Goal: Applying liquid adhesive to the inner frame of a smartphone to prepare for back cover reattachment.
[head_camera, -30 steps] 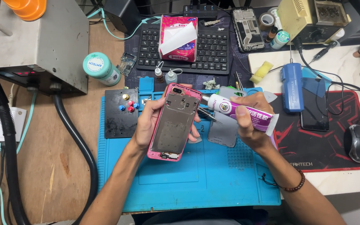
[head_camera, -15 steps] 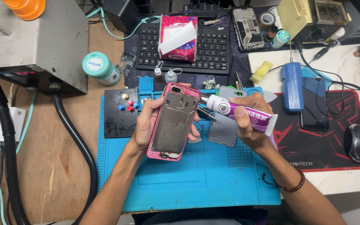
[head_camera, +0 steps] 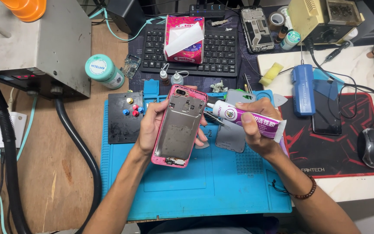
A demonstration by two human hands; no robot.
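My left hand (head_camera: 150, 125) grips a pink phone housing (head_camera: 179, 125) from behind, its open grey inside facing up, tilted over the blue work mat (head_camera: 187, 190). My right hand (head_camera: 254, 125) squeezes a purple and white glue tube (head_camera: 249, 119), whose thin nozzle points left at the housing's right edge, close to the upper half. A grey phone back plate (head_camera: 230, 138) lies on the mat under the tube.
A black keyboard (head_camera: 226, 47) with a pink tissue pack (head_camera: 183, 38) lies at the back. A grey machine (head_camera: 35, 43) with black hoses stands left. A blue device (head_camera: 303, 89), dark phone (head_camera: 325, 117), mouse (head_camera: 373, 147) and red pad sit right. Small bottles and a green-lidded jar (head_camera: 102, 71) stand nearby.
The tube's nozzle has shifted slightly along the housing's right edge; both hands otherwise stay in place.
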